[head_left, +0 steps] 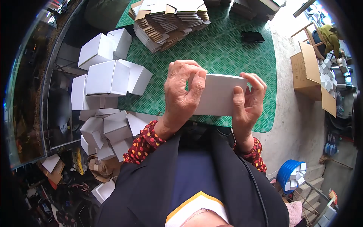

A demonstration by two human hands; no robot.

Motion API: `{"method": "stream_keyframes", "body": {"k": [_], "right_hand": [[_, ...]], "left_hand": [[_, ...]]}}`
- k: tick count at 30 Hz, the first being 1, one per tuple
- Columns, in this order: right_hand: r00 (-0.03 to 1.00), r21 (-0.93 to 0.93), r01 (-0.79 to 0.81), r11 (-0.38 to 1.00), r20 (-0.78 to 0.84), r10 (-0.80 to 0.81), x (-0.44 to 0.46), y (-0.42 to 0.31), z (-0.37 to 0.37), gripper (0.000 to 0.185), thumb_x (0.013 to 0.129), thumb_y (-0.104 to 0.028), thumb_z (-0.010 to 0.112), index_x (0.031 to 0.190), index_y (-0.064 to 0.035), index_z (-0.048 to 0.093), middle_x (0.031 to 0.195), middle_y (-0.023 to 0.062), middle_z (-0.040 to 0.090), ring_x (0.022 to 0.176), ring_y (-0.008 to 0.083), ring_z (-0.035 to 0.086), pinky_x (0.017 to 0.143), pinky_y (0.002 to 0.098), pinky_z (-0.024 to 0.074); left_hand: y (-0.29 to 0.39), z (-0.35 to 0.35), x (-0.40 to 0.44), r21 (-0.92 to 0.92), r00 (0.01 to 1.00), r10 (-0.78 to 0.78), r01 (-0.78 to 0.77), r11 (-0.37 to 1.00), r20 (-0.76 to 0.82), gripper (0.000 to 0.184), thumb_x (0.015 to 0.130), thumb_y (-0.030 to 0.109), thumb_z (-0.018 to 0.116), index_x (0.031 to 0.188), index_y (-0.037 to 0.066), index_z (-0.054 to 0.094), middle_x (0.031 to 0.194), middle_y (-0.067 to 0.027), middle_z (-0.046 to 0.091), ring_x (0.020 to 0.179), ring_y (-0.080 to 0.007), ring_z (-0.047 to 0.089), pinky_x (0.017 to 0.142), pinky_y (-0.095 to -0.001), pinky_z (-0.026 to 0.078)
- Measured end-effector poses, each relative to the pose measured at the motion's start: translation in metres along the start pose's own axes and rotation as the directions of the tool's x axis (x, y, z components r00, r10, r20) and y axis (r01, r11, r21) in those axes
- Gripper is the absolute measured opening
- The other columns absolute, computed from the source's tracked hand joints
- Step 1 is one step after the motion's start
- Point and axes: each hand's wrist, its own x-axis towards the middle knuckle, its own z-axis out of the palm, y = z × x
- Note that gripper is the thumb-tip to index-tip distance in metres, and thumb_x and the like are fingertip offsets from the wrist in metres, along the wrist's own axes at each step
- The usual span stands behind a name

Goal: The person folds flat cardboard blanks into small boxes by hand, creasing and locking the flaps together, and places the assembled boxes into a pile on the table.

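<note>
A small white cardboard box (218,96) is held between my two hands, above the near part of the green checked tabletop (223,45). My left hand (182,89) is closed at the box's left edge, with thumb and fingertips pinched near its top corner. At the right end, my right hand (247,99) grips the box, its thumb on the face towards me and its fingers bent around the edge behind. The face turned to me is plain white. What lies behind the box is hidden.
Folded flat cartons (166,26) are stacked at the table's far side, with a black phone-like object (252,36) to their right. White boxes (109,77) pile up at left. On the right stand an open carton (305,72), a blue tub (286,174) of white boxes, and another person (331,39).
</note>
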Motion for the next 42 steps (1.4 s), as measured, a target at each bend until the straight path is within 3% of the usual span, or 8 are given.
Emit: {"method": "stream_keyframes", "body": {"k": [3,7,12,18,22,28,38,42], "right_hand": [[0.998,-0.028,0.056,0.998,-0.004,-0.056,0.001,0.007,-0.002,0.033,0.100,-0.014,0.062,0.130,-0.0024,0.052,0.124,0.0140,0.056,0.107,0.0231,0.057,0.098,0.0357,0.0486],[0.972,0.005,-0.218,0.976,0.094,0.217,-0.001,0.003,-0.004,0.030,0.105,-0.017,0.052,0.133,-0.0050,0.051,0.126,0.0138,0.058,0.111,0.0208,0.058,0.099,0.0322,0.0467],[0.974,-0.024,-0.218,0.976,0.055,0.219,-0.001,0.007,-0.003,0.028,0.107,-0.019,0.048,0.130,-0.0047,0.055,0.124,0.0113,0.060,0.101,0.0164,0.058,0.090,0.0268,0.0473],[0.976,-0.099,-0.185,0.978,0.102,0.195,0.004,0.007,-0.007,0.025,0.105,-0.015,0.050,0.126,-0.0035,0.056,0.118,0.0116,0.058,0.102,0.0172,0.055,0.091,0.0281,0.0465],[0.934,0.027,-0.339,0.940,0.124,0.334,0.005,-0.007,-0.006,0.024,0.106,-0.014,0.047,0.124,-0.0041,0.058,0.111,0.0085,0.062,0.089,0.0130,0.056,0.080,0.0242,0.0474],[0.931,0.026,-0.350,0.937,0.122,0.344,0.007,-0.007,-0.004,0.024,0.106,-0.014,0.045,0.123,-0.0037,0.059,0.108,0.0075,0.065,0.081,0.0096,0.055,0.071,0.0217,0.0457],[0.884,0.235,-0.467,0.853,0.165,0.438,0.018,0.002,-0.007,0.018,0.106,-0.016,0.048,0.111,-0.0035,0.061,0.113,0.0103,0.070,0.082,0.0095,0.059,0.073,0.0226,0.0498],[0.828,0.424,-0.558,0.713,0.236,0.508,0.018,0.005,-0.006,0.021,0.106,-0.019,0.048,0.104,-0.0044,0.062,0.111,0.0105,0.071,0.083,0.0104,0.061,0.073,0.0237,0.0517]], "left_hand": [[-0.005,0.001,-0.003,0.023,1.000,0.012,-0.012,1.000,0.026,0.003,0.092,0.007,0.062,0.092,0.005,0.065,0.096,-0.0066,0.064,0.084,-0.0203,0.055,0.074,-0.0309,0.048],[-0.012,0.003,-0.008,-0.095,0.973,-0.223,0.229,0.969,0.065,0.002,0.092,0.005,0.061,0.091,0.005,0.063,0.094,-0.0054,0.063,0.079,-0.0170,0.052,0.072,-0.0291,0.047],[-0.008,0.005,-0.010,-0.295,0.916,-0.391,0.400,0.868,0.091,0.002,0.093,0.004,0.060,0.093,0.005,0.061,0.091,-0.0039,0.062,0.076,-0.0136,0.051,0.071,-0.0265,0.046],[-0.006,0.005,-0.010,-0.286,0.912,-0.402,0.408,0.867,0.080,0.002,0.095,0.005,0.059,0.096,0.005,0.061,0.088,-0.0023,0.061,0.074,-0.0103,0.049,0.069,-0.0242,0.045],[-0.007,0.004,-0.011,-0.295,0.896,-0.431,0.441,0.847,0.102,0.002,0.095,0.006,0.059,0.096,0.005,0.061,0.087,-0.0018,0.061,0.073,-0.0098,0.049,0.067,-0.0243,0.045],[-0.011,0.007,-0.011,-0.351,0.878,-0.462,0.475,0.807,0.125,0.004,0.098,0.008,0.058,0.096,0.006,0.060,0.087,-0.0013,0.062,0.071,-0.0083,0.047,0.064,-0.0231,0.043],[-0.009,0.005,-0.008,-0.402,0.851,-0.499,0.519,0.754,0.164,0.006,0.102,0.012,0.055,0.100,0.006,0.058,0.088,-0.0010,0.062,0.071,-0.0059,0.046,0.062,-0.0203,0.042],[-0.015,0.001,-0.009,-0.417,0.833,-0.505,0.550,0.723,0.224,0.010,0.104,0.012,0.053,0.106,0.005,0.059,0.099,-0.0049,0.065,0.076,-0.0057,0.052,0.067,-0.0190,0.045]]}}
